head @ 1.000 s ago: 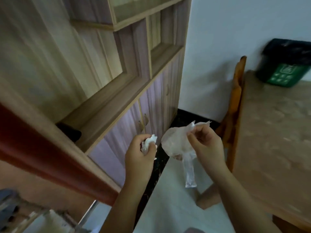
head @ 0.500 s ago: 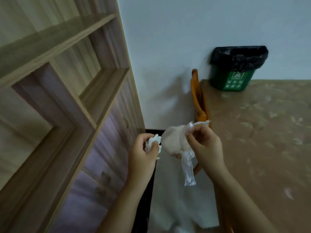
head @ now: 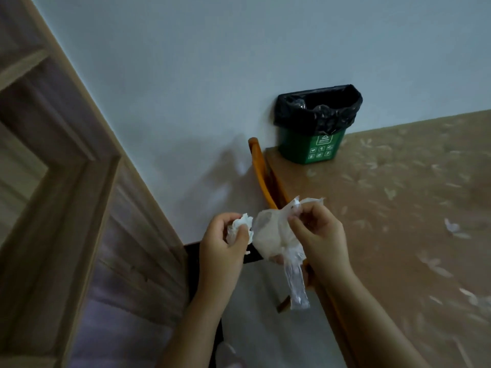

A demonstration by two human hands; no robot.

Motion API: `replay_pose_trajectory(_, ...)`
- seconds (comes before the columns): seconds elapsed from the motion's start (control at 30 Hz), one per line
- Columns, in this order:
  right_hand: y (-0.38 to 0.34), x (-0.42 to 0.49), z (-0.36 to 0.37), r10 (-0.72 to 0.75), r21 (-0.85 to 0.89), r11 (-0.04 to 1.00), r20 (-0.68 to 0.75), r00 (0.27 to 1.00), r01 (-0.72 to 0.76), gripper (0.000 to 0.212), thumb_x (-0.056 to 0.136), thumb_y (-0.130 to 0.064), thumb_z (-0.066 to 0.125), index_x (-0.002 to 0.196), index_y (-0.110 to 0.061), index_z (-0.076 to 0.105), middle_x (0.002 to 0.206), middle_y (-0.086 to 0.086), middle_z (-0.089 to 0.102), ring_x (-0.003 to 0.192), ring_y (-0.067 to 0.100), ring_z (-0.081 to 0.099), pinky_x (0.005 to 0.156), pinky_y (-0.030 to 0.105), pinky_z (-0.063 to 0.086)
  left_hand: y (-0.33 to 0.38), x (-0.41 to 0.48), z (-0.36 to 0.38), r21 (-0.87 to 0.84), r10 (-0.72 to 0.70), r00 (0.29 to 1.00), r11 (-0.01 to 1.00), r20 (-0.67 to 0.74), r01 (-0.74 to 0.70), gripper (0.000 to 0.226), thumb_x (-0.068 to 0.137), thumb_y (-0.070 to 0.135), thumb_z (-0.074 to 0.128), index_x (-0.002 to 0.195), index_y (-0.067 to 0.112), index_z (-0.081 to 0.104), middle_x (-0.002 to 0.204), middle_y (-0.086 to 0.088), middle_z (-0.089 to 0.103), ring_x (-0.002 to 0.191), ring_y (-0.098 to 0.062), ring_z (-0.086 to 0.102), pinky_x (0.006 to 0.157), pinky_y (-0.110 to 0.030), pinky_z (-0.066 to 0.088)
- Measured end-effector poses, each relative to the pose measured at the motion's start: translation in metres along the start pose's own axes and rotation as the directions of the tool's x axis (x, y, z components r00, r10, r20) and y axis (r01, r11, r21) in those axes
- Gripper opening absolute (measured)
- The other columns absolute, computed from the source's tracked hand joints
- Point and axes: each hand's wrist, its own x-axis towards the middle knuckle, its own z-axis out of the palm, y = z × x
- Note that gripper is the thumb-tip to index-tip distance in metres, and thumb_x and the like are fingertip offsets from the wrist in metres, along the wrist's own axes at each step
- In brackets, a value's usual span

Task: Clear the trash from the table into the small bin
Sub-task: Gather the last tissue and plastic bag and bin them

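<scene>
Single head-worn view, angled down and forward, close over the hands (head: 271, 240), toward the wall-side table (head: 398, 221).

- Small bin (head: 310, 148): green plastic, smooth; liner (head: 318, 110) of glossy black film, crinkled.
- Table (head: 398, 208): matt tan surface with pale leaf pattern.
- Bag (head: 276, 240): thin translucent plastic, wrinkled.
- Tissue (head: 240, 227): white paper, crumpled.
- Cabinet (head: 79, 208): matt wood grain.
</scene>
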Motion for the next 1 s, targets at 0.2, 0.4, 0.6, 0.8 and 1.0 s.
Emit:
replay_pose_trajectory(0.2,-0.009,0.063,0.048,0.004,-0.044,0.999,-0.150,0.989,-0.011,0.007,0.081,-0.004,0.061,0.076,-0.008,0.060,0.081,0.012,0.063,0.070,0.015,0.058,0.065,0.026,0.049,-0.009,0.095,-0.019,0.037,0.079,0.992,0.996,0.098,-0.083,0.031,0.081,0.007,0.062,0.078,0.037,0.055,0.078,0.012,0.063,0.069,0.002,0.060,0.052,-0.008,0.046)
replay_pose_trajectory(0.4,-0.011,0.099,0.065,0.041,-0.044,0.998,-0.257,0.966,-0.054,0.009,0.081,-0.007,0.062,0.074,-0.013,0.061,0.075,0.006,0.064,0.068,0.014,0.059,0.064,0.030,0.050,-0.023,0.166,-0.013,-0.023,0.075,0.981,0.997,0.180,-0.072,0.024,0.080,0.010,0.061,0.083,0.034,0.057,0.083,0.006,0.066,0.071,-0.004,0.063,0.052,-0.009,0.046)
replay_pose_trajectory(0.6,0.000,0.156,0.074,0.008,-0.106,0.993,-0.335,0.942,-0.046,0.005,0.081,-0.009,0.061,0.076,-0.011,0.061,0.074,0.007,0.063,0.068,0.018,0.057,0.065,0.038,0.049,-0.035,0.222,0.014,-0.048,0.083,0.959,0.996,0.270,-0.072,0.023,0.081,0.013,0.062,0.081,0.036,0.057,0.081,0.008,0.066,0.070,-0.001,0.062,0.050,-0.007,0.045)
replay_pose_trajectory(0.8,0.017,0.223,0.068,-0.026,-0.099,0.995,-0.409,0.912,-0.015,0.012,0.081,-0.008,0.060,0.074,-0.018,0.061,0.073,0.008,0.062,0.068,0.026,0.057,0.064,0.043,0.050,-0.038,0.292,0.053,-0.080,0.072,0.940,0.996,0.334,-0.048,0.026,0.080,0.009,0.061,0.076,0.034,0.058,0.078,0.011,0.064,0.065,0.004,0.060,0.049,-0.007,0.044)
replay_pose_trajectory(1.0,0.021,0.286,0.036,-0.055,-0.080,0.997,-0.537,0.842,0.015,0.017,0.080,-0.003,0.061,0.073,-0.018,0.061,0.070,0.000,0.059,0.066,0.016,0.054,0.064,0.034,0.046,-0.020,0.353,0.108,-0.101,0.169,0.891,0.985,0.422,-0.139,0.028,0.080,0.007,0.063,0.077,0.034,0.058,0.073,0.011,0.062,0.061,0.006,0.057,0.047,-0.004,0.040)
